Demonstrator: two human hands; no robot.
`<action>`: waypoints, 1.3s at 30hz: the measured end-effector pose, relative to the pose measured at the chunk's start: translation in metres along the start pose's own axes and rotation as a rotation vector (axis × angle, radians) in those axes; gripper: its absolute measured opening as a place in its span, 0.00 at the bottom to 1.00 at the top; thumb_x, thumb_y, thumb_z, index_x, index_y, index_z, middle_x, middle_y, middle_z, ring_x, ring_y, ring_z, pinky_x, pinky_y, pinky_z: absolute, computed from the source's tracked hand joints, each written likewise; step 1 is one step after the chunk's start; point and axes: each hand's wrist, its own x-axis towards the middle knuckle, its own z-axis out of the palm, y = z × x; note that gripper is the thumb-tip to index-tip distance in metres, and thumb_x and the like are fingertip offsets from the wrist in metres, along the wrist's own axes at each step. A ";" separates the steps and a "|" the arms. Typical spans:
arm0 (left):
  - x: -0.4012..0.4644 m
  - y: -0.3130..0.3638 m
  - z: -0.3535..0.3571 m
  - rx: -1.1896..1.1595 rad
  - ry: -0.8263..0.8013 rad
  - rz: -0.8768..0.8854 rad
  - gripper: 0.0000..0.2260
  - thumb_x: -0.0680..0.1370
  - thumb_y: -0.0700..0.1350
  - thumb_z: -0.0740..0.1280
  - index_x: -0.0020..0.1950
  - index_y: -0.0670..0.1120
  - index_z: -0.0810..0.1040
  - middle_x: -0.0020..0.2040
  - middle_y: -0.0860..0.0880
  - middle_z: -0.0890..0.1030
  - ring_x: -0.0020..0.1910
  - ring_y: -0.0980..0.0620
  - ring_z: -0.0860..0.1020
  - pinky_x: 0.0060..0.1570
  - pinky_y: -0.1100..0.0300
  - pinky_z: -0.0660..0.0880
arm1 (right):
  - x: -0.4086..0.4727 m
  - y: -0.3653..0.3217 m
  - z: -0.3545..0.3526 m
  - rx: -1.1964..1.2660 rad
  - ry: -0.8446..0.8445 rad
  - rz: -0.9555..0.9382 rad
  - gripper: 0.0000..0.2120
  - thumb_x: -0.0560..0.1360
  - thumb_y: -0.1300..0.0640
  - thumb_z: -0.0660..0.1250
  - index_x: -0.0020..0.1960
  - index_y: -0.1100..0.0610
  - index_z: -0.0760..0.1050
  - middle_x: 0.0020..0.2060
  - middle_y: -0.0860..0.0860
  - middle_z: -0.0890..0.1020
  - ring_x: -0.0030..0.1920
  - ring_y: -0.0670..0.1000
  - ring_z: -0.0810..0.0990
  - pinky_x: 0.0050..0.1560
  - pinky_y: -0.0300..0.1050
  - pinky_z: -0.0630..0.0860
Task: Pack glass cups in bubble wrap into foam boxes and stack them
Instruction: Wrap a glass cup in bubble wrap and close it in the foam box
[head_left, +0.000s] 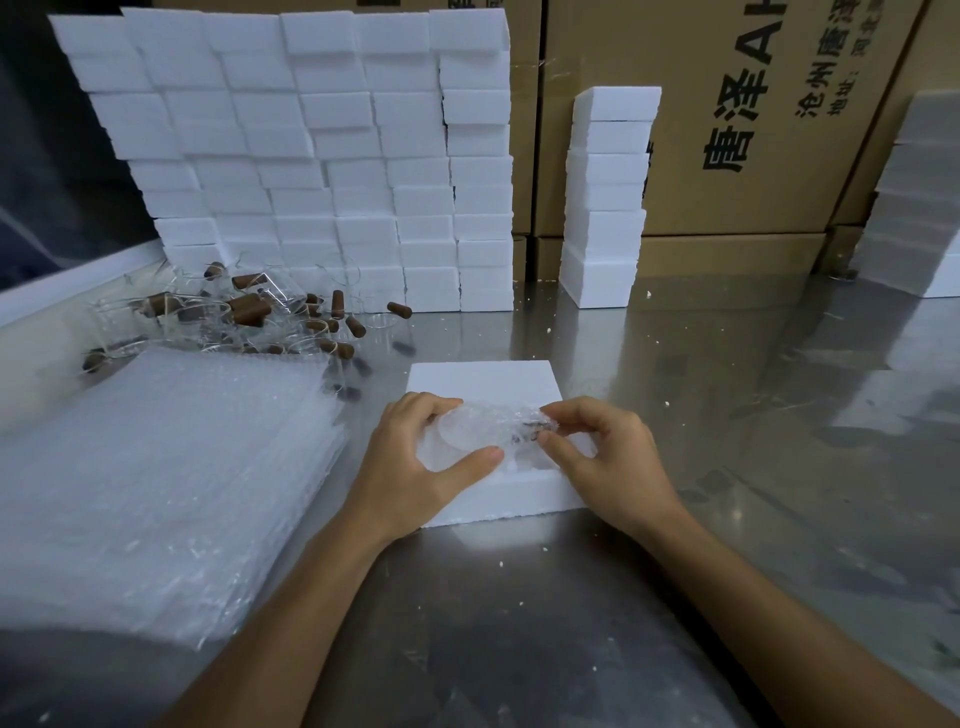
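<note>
While we seat a wrapped cup (485, 434) in the foam box (485, 384) at centre frame.
Our left hand (415, 462) cradles it, our right hand (602, 457) pinches the bubble wrap, probably keeping it closed.

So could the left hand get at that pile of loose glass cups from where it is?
Probably yes, but not right now. The left hand is gripping the wrapped cup over the foam box. Once free, nothing stands between it and the glass cups; only the flat bubble wrap stack lies nearby.

Bare table (727, 415) right of the foam box (483, 376) — bubble wrap stack (156, 467), glass cups (218, 317) crowd left
</note>
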 end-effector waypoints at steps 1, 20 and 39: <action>0.000 0.000 0.000 -0.002 0.006 -0.002 0.26 0.65 0.59 0.74 0.57 0.47 0.78 0.56 0.55 0.78 0.59 0.52 0.75 0.60 0.54 0.73 | 0.000 0.000 0.000 0.003 -0.005 0.005 0.08 0.75 0.59 0.73 0.54 0.55 0.83 0.44 0.41 0.84 0.45 0.38 0.81 0.47 0.24 0.71; 0.003 -0.015 -0.001 0.049 0.035 0.017 0.32 0.64 0.73 0.64 0.63 0.58 0.77 0.59 0.56 0.67 0.63 0.56 0.67 0.62 0.68 0.63 | 0.002 -0.004 0.001 0.189 0.091 0.211 0.20 0.75 0.49 0.72 0.66 0.48 0.75 0.62 0.44 0.78 0.62 0.44 0.74 0.61 0.44 0.72; 0.010 0.026 -0.015 -0.413 0.324 0.100 0.13 0.76 0.54 0.61 0.59 0.54 0.76 0.55 0.47 0.73 0.53 0.62 0.73 0.58 0.65 0.70 | 0.006 -0.016 -0.022 0.651 0.274 0.117 0.10 0.77 0.58 0.71 0.57 0.51 0.81 0.48 0.46 0.83 0.47 0.41 0.81 0.44 0.32 0.77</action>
